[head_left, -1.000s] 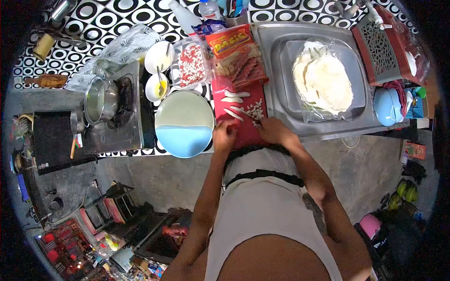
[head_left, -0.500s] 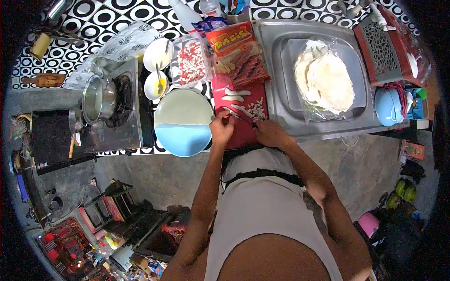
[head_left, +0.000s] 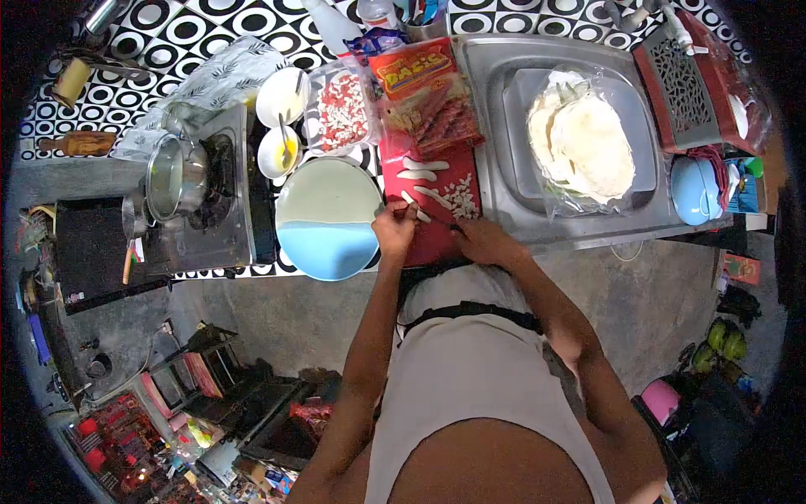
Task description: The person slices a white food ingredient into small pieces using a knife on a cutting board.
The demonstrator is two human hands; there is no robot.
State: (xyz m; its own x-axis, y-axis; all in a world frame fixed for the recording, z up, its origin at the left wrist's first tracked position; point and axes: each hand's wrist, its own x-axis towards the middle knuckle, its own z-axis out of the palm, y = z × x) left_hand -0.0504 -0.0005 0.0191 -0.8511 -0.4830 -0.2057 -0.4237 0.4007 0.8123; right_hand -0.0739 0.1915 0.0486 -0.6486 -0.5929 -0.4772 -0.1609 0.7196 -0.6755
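On the red cutting board lie several long white food strips and a pile of small chopped white pieces. My left hand is at the board's left edge, its fingers closed on a white strip that sticks out past the fingertips. My right hand is on the right side, fingers wrapped round what looks like a knife; only a small dark part shows at the fingertips. A red and orange food packet covers the board's far end.
Left of the board sits a big round blue and cream basin. Behind it are a tub of chopped red and white food and two white bowls. A pot stands on the stove. On the right, the sink holds bagged flat rounds.
My left hand has shifted slightly left and down, and more of the strip under its fingers shows. My right hand has stayed almost in place, with less of the dark blade visible.
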